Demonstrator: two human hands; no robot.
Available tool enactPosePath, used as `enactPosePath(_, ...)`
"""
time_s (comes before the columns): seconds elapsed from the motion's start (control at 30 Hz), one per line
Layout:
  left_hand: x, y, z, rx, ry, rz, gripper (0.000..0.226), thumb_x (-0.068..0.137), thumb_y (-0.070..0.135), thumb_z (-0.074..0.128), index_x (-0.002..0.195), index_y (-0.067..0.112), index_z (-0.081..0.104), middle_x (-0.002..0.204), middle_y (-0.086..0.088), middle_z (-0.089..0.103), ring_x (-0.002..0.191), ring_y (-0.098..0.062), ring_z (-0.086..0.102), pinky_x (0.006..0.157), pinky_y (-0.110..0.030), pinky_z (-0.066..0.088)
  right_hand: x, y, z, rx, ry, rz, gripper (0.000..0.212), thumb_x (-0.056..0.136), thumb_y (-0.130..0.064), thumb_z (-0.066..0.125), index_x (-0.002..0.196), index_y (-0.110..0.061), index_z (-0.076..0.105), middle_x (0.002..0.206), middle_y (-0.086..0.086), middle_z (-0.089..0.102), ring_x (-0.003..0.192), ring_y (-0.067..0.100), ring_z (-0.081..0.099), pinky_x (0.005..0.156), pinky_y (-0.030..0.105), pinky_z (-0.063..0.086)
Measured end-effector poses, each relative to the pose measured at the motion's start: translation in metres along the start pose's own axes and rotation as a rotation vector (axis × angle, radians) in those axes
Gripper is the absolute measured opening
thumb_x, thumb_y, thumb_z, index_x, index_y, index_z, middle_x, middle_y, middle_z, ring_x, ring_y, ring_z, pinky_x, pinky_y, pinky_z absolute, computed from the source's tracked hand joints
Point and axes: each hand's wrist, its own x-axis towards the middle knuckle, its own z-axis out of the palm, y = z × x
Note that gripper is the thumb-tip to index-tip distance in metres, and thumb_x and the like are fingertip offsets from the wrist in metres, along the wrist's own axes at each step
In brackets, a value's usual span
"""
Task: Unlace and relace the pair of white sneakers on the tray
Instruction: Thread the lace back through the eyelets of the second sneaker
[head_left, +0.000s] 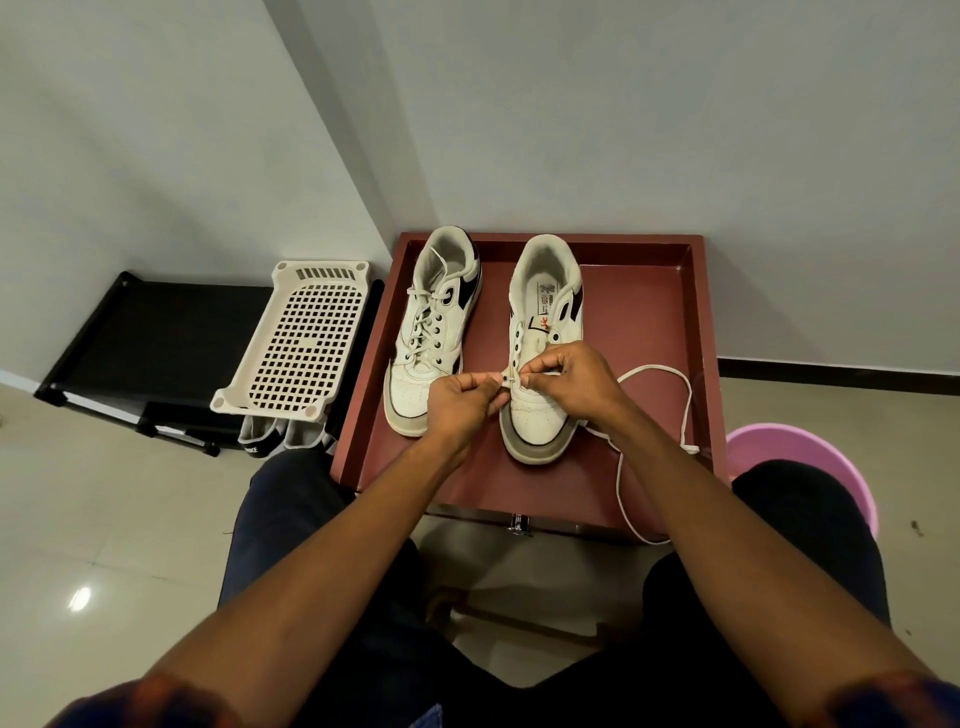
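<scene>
Both forearms reach forward, knuckles up. Left hand (462, 402) and right hand (571, 379) each pinch the lace (654, 368) at the right sneaker's (535, 431) low eyelets. Its slack trails right over the tray (649, 291). The left sneaker (431, 332) stands laced beside; 2 toes face the person.

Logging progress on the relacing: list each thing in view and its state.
Laced sneaker: laced, upright on the tray.
Other sneaker: upper eyelets empty, upright on tray.
Lace: loose, trailing over the tray's near edge.
Left hand: pinches lace by the toe eyelets.
Right hand: pinches lace there too.
Basket: tilted, resting on black shelf.
</scene>
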Motion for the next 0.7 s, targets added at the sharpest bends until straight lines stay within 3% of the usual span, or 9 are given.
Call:
enactPosePath(0.13, 0.0022, 0.0017, 0.0008, 0.073, 0.002, 0.025, 0.013, 0.096, 0.0, 0.059, 0.099, -0.01, 0.068, 0.086, -0.015, 0.07, 0.07, -0.01, 0.07, 0.068, -0.017, 0.058, 0.0005, 0.0014, 0.0002, 0.036, -0.014, -0.002, 0.005, 0.082, -0.019, 0.084, 0.085, -0.023, 0.082, 0.078, -0.019, 0.073, 0.082, -0.002, 0.069, 0.08, 0.026, 0.052)
enactPosePath(0.27, 0.0013, 0.0014, 0.002, 0.141, 0.015, 0.073, 0.01, 0.095, 0.002, 0.063, 0.089, 0.0, 0.071, 0.088, -0.018, 0.073, 0.075, -0.016, 0.07, 0.07, -0.019, 0.059, 0.0014, 0.0046, 0.0011, 0.049, -0.011, 0.023, 0.017, 0.08, -0.019, 0.085, 0.075, -0.034, 0.078, 0.076, -0.02, 0.074, 0.08, -0.002, 0.069, 0.08, 0.027, 0.053)
enactPosePath(0.37, -0.0004, -0.0001, 0.0007, 0.155, 0.002, 0.1, 0.009, 0.094, 0.005, 0.066, 0.093, -0.001, 0.072, 0.092, -0.019, 0.073, 0.079, -0.018, 0.07, 0.073, -0.022, 0.059, 0.0009, 0.0039, 0.0027, 0.019, 0.017, 0.019, 0.007, 0.081, -0.021, 0.085, 0.08, -0.027, 0.081, 0.08, -0.015, 0.075, 0.084, 0.004, 0.071, 0.083, 0.033, 0.057)
enactPosePath(0.53, -0.0038, -0.0045, 0.0004, 0.348, 0.012, 0.251, 0.008, 0.09, 0.019, 0.072, 0.086, 0.016, 0.078, 0.078, -0.006, 0.076, 0.073, -0.013, 0.07, 0.076, -0.032, 0.059, -0.0021, -0.0023, 0.0028, -0.051, 0.01, -0.006, 0.002, 0.085, -0.021, 0.081, 0.086, -0.019, 0.081, 0.083, -0.015, 0.073, 0.088, 0.006, 0.07, 0.084, 0.034, 0.056)
enactPosePath(0.7, -0.0014, -0.0037, -0.0022, 0.247, -0.039, 0.167, 0.01, 0.095, 0.007, 0.063, 0.094, 0.006, 0.073, 0.091, -0.018, 0.075, 0.08, -0.019, 0.072, 0.083, -0.034, 0.059, -0.0045, 0.0006, 0.0013, -0.055, -0.005, -0.036, 0.003, 0.086, -0.02, 0.079, 0.087, -0.018, 0.081, 0.079, -0.018, 0.069, 0.086, 0.008, 0.07, 0.085, 0.04, 0.057)
